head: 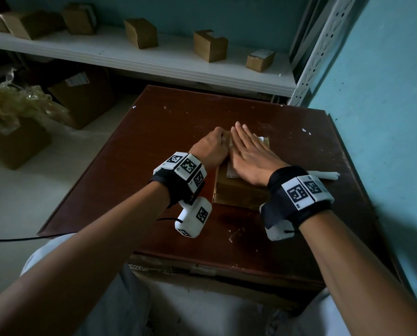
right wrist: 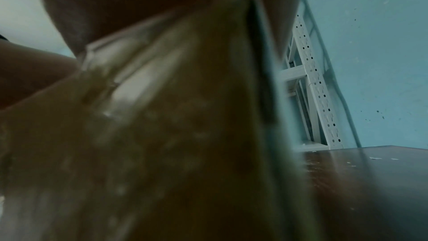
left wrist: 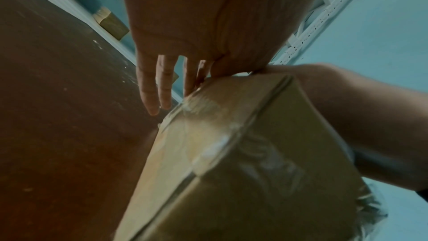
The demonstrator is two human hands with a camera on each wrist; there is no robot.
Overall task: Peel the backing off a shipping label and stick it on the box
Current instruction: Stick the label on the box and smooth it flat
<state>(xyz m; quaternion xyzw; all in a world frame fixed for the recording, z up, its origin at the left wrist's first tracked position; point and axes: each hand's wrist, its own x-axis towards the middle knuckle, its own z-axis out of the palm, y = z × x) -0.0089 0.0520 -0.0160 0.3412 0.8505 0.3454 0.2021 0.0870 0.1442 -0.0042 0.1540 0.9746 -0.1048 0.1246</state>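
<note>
A brown cardboard box (head: 239, 194) lies on the dark wooden table (head: 154, 141). On its top is a white shipping label (head: 232, 170), mostly hidden under my right hand (head: 247, 149), which lies flat on it with straight fingers. My left hand (head: 211, 147) is at the box's left edge. In the left wrist view its fingers (left wrist: 150, 89) reach straight down beside the box (left wrist: 243, 144) to the table, with the thumb at the top edge. The right wrist view shows only the blurred box (right wrist: 162, 135) close up.
A white curled paper strip (head: 323, 175) lies on the table right of my right wrist. A white shelf (head: 154, 59) with several small cartons stands behind the table. Larger cartons (head: 16, 141) sit on the floor at left. A blue wall (head: 384, 105) is close on the right.
</note>
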